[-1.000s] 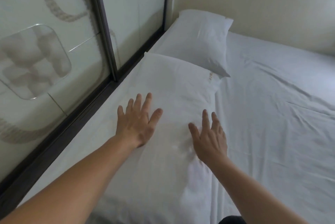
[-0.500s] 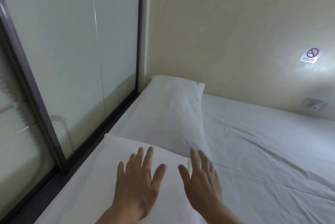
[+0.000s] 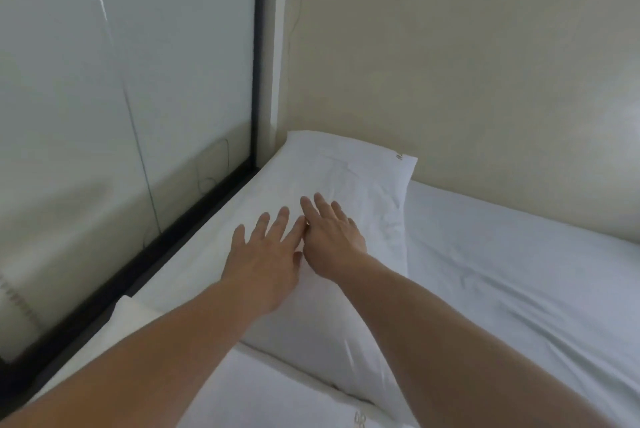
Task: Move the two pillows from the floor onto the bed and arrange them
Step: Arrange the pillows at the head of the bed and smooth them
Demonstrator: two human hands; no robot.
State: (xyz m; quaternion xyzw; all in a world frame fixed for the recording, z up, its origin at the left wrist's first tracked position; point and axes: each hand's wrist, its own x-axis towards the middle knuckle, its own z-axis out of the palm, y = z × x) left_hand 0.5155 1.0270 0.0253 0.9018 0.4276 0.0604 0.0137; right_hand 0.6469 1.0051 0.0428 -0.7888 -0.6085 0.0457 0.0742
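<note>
Fingers (image 3: pixel 282 219) of both my hands are spread and laid flat, gripping nothing; I read this as smoothing, not lifting. My left hand (image 3: pixel 266 254) and right hand (image 3: pixel 332 237) lie side by side, index fingers almost touching, palms down on the far pillow (image 3: pixel 367 181). Flat palms suit a soft, stuffed thing: they press the filling even and push creases out, where a pinch would only bunch the cover.

That far pillow lies on the bed (image 3: pixel 519 271), pushed into the corner, its far end against the cream wall (image 3: pixel 450 63) and its long left side along the dark frame (image 3: pixel 173 237) of the glass panel (image 3: pixel 121 81). I judge the corner was chosen so that the pillow has two sides to rest against and will not slide. Its lower end overlaps the near pillow (image 3: pixel 277 393), which runs under my forearms toward me along the same edge. The two lie in one line down the left side of the mattress, neither on the floor, so the moving part looks done and only the tidying remains.

To my right the white sheet lies wrinkled and bare. Some small lettering shows at the far pillow's top right corner, too small for me to read. How firmly my palms bear down I cannot tell; the cover around them shows only faint creases.
</note>
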